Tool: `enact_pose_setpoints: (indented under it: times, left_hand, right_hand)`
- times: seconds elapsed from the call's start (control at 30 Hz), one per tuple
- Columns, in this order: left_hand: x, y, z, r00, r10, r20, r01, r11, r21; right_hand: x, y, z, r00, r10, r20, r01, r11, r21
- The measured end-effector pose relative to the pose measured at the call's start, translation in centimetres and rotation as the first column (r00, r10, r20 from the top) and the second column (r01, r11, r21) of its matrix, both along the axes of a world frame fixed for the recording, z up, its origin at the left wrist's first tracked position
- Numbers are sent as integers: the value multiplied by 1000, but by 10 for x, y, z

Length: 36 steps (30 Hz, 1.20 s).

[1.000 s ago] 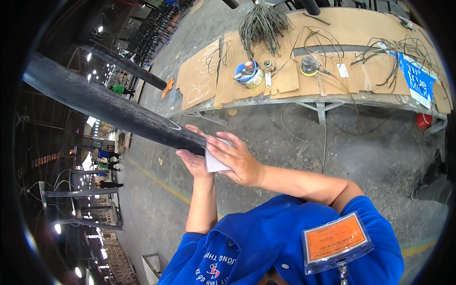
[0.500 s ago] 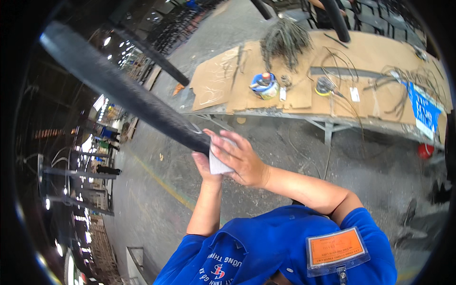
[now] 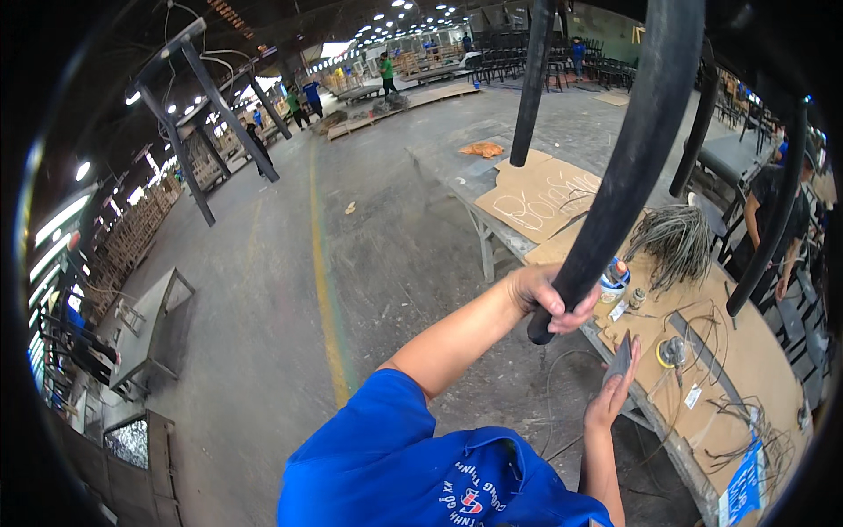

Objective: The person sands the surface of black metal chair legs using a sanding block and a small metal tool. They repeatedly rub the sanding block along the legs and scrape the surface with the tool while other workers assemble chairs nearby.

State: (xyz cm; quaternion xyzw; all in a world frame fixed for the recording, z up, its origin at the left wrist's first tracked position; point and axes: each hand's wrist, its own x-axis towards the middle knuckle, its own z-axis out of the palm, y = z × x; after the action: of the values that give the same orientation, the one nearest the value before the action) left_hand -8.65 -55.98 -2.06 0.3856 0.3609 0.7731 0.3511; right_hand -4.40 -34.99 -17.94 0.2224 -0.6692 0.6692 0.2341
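Grey concrete floor (image 3: 263, 290) fills the wide hall, crossed by a worn yellow painted line (image 3: 323, 290). A long metal-framed tabletop covered in brown cardboard sheets (image 3: 536, 198) runs along the right, its near edge facing the person. Rising over it is a thick black curved tube (image 3: 637, 149), part of a dark frame whose other legs stand further back and toward the far edge. The tube's lower end hangs just above the near edge of the tabletop. The left hand (image 3: 546, 297) is wrapped tight around that lower end, fingers curled over it and thumb beneath. The right hand (image 3: 615, 391) sits lower, just off the near edge, pinching a small flat grey sheet, perhaps sandpaper (image 3: 621, 358), between thumb and fingers; the sheet is just below the tube's tip and apart from it. On the cardboard beyond lies a loose bundle of grey wiry strands (image 3: 672, 241), a small round blue-and-white tub (image 3: 612, 279) just beside the tube, and a yellow-rimmed roll (image 3: 672, 351) nearer the right hand.
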Motion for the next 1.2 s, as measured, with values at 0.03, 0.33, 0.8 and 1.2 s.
enact_pose_setpoints:
  times: [0.03,0.33,0.8,1.2]
  left_hand:
    - [-3,-3,-9,1000,5,-19,-5,1000,-25]
    - [13,-70,-33,476,751,-459,-880,406,-247]
    - [-64,-94,-93,-443,687,-576,-875,-471,113]
    - [-76,-28,-103,-397,679,-618,-891,-446,82]
  right_hand:
    - [-2,5,-4,999,-15,43,16,1000,-21]
    - [-13,35,-22,971,-196,134,184,978,97]
    - [-78,33,-140,752,-342,564,-7,850,526]
    - [-226,163,-258,448,-556,700,53,798,600]
